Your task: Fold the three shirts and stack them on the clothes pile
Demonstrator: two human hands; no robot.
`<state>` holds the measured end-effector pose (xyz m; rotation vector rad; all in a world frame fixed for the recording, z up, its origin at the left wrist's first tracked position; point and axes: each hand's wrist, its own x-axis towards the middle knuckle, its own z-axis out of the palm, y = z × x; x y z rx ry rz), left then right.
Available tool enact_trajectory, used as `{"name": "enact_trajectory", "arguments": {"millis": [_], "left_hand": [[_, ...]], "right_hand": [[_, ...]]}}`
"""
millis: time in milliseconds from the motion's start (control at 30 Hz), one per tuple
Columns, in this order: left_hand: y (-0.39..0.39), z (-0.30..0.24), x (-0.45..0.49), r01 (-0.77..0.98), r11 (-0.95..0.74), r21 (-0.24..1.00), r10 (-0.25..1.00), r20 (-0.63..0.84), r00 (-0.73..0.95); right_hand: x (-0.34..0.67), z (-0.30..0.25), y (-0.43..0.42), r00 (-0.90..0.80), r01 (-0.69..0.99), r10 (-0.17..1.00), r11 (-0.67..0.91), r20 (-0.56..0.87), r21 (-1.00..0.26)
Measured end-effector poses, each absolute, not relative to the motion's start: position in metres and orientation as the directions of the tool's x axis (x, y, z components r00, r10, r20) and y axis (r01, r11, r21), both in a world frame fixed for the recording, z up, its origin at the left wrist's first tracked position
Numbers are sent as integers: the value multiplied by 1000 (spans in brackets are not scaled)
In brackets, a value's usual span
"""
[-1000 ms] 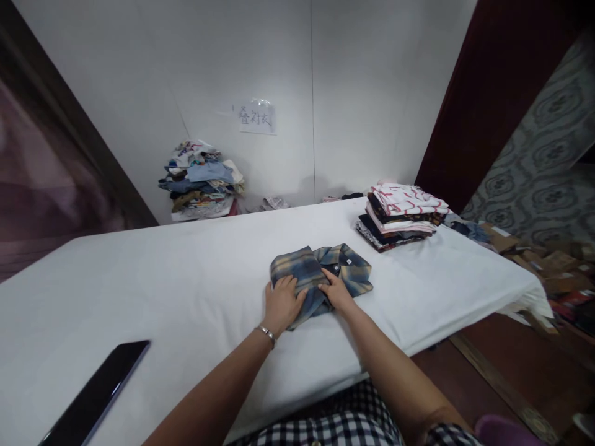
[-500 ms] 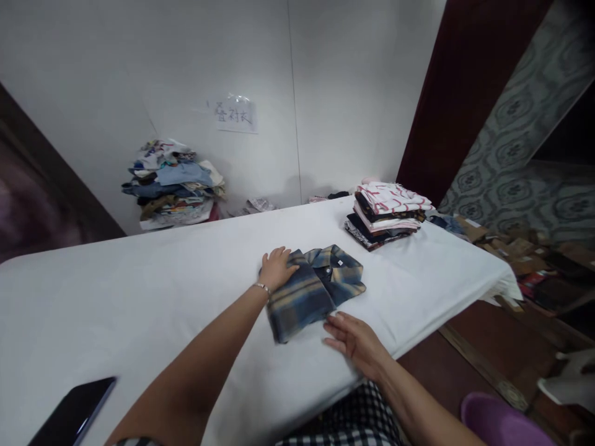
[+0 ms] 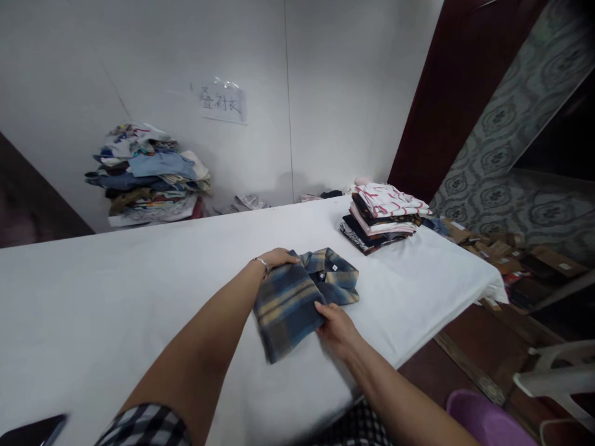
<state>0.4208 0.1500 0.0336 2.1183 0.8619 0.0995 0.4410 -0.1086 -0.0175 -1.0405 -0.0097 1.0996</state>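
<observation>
A folded plaid shirt [image 3: 290,306] in blue, brown and tan lies on the white-covered table in front of me. Its collar, with a button and a small white tag, points right. My left hand [image 3: 277,257] grips the shirt's far edge, fingers close together and partly hidden behind the fabric. At the near edge, my right hand [image 3: 335,328] pinches the shirt near the middle, thumb on top and fingers underneath.
A stack of folded clothes [image 3: 383,217] stands at the table's far right. Behind the table rises a heap of clothes [image 3: 153,176] against the wall. A phone [image 3: 35,430] lies at the near left. A white plastic chair [image 3: 558,378] and purple basin [image 3: 486,421] are at right.
My right hand has moved from just beside the shirt's near edge to gripping it. My left hand's spread fingers have closed on the far edge. The view has shifted slightly.
</observation>
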Motion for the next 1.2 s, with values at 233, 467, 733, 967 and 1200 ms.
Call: {"name": "enact_trajectory", "arguments": {"millis": [233,467,733,967,1200], "left_hand": [[154,115,372,126,-332,935,642,127,756],[87,115,280,11,-559,829,673,446,590],[-1,-12,202,397,-283,873,728,-74,681],[14,4,218,336,80,938,848,-241,471],[21,12,258,226,56,973,883,-154,444]], "right_hand": [[491,50,-87,732,-238,680,191,-46,-952],[519,70,-92,639,164,704,270,311,-949],[472,-28,-162,407,188,908,27,103,-982],[487,1,-165,450,-104,890,-25,-69,-994],[487,-1,-108,551,-33,834,-18,-33,-999]]}}
